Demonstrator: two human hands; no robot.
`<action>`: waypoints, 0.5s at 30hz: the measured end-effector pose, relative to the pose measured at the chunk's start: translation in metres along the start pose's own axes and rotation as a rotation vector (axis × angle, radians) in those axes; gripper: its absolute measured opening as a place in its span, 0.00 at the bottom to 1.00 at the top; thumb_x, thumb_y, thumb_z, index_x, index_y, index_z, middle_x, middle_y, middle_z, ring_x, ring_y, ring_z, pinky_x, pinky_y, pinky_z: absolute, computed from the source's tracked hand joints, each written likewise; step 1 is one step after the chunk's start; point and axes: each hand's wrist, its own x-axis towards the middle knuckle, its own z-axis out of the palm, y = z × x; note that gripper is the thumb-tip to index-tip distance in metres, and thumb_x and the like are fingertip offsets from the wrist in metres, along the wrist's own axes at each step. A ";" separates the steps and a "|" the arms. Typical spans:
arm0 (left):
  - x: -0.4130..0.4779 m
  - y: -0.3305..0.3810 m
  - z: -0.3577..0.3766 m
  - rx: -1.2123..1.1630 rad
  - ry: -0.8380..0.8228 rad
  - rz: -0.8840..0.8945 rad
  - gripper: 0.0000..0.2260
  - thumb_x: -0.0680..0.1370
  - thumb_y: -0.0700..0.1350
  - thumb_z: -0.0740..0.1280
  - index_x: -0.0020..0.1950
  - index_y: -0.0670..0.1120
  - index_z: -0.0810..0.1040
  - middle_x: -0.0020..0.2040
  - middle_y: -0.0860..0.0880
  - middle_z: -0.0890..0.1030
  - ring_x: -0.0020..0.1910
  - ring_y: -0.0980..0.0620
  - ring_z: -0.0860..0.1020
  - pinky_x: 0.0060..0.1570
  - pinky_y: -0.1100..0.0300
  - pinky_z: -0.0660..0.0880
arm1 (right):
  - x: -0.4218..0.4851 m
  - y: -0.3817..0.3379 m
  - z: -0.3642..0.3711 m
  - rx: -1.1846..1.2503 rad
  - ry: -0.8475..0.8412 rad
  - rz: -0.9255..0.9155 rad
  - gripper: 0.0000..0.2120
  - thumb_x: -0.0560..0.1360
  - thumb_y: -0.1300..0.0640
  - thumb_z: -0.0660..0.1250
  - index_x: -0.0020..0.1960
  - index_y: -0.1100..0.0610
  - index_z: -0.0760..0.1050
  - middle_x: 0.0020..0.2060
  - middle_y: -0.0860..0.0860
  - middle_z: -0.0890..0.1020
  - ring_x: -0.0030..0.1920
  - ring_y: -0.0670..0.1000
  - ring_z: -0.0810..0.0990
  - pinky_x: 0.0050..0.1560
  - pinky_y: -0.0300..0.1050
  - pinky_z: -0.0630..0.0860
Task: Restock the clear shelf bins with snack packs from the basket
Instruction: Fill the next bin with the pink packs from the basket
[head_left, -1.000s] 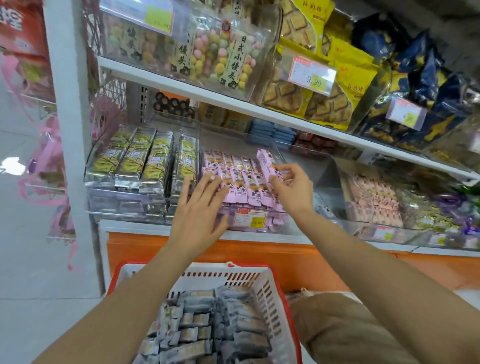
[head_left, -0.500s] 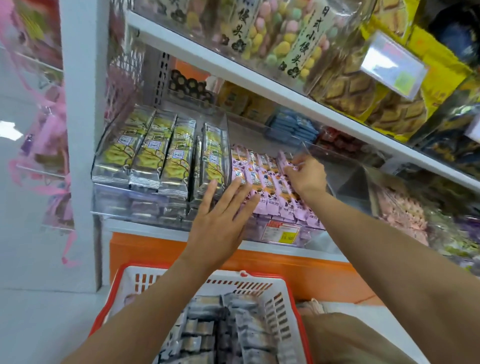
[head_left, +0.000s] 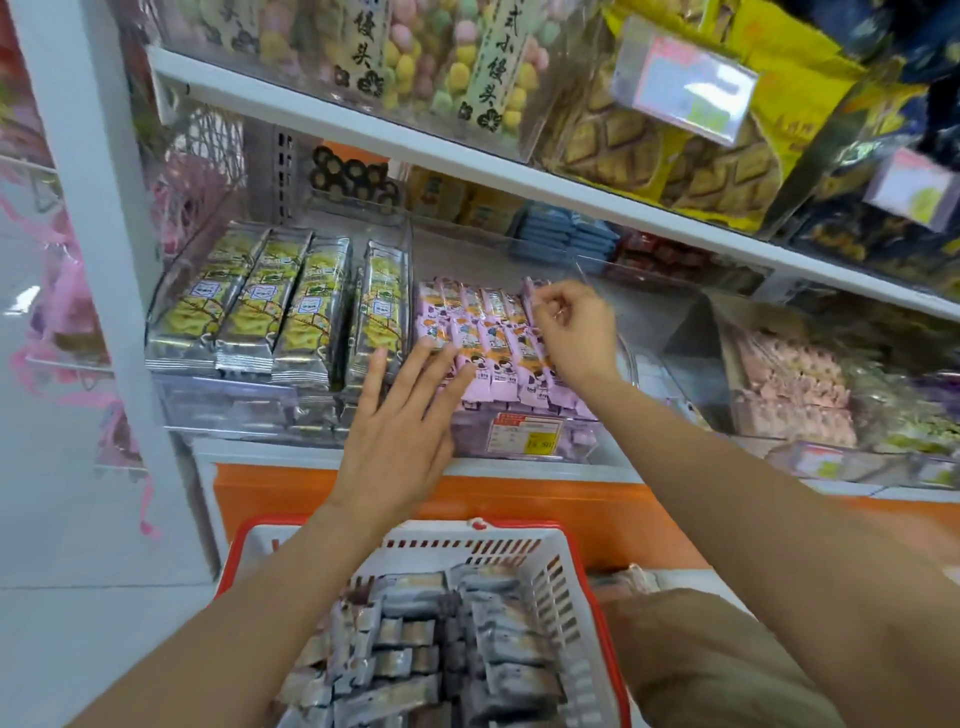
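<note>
Pink snack packs (head_left: 496, 332) lie in rows in a clear shelf bin (head_left: 592, 447) at the middle of the lower shelf. My left hand (head_left: 400, 431) is spread flat, fingertips resting on the front-left pink packs. My right hand (head_left: 571, 332) has its fingers curled and pinches the top end of a pink pack (head_left: 531, 291) at the back right of the rows. Below, a white basket with a red rim (head_left: 561, 587) holds several grey-silver snack packs (head_left: 431, 654).
Silver-and-yellow biscuit packs (head_left: 270, 306) fill the clear bin to the left. A bin of pale pink sweets (head_left: 795, 384) stands to the right. The upper shelf (head_left: 467, 166) overhangs with bagged snacks and price tags. A white post (head_left: 104, 260) bounds the left side.
The view has moved closer to the shelf. My right hand has shifted back along the right row and now pinches a pack's top end. My left hand stays spread on the front packs.
</note>
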 end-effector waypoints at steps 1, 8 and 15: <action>-0.001 0.001 -0.002 -0.005 0.017 -0.005 0.27 0.79 0.48 0.52 0.79 0.45 0.62 0.79 0.45 0.61 0.79 0.44 0.53 0.77 0.41 0.43 | -0.008 -0.004 -0.002 0.062 -0.018 0.004 0.04 0.77 0.59 0.67 0.48 0.53 0.81 0.38 0.46 0.79 0.37 0.44 0.75 0.39 0.36 0.71; -0.034 0.010 -0.009 -0.018 0.220 -0.034 0.26 0.76 0.45 0.57 0.76 0.48 0.63 0.67 0.42 0.67 0.66 0.40 0.66 0.68 0.42 0.57 | -0.088 -0.027 -0.015 0.450 -0.098 -0.158 0.03 0.78 0.60 0.67 0.47 0.55 0.79 0.36 0.55 0.81 0.35 0.52 0.76 0.37 0.51 0.75; -0.102 -0.013 -0.008 -0.051 -0.014 -0.130 0.20 0.73 0.47 0.57 0.62 0.42 0.74 0.57 0.41 0.73 0.55 0.40 0.70 0.53 0.46 0.64 | -0.176 -0.025 0.023 0.575 -0.429 -0.194 0.06 0.79 0.56 0.67 0.46 0.57 0.80 0.31 0.47 0.76 0.30 0.43 0.70 0.34 0.37 0.66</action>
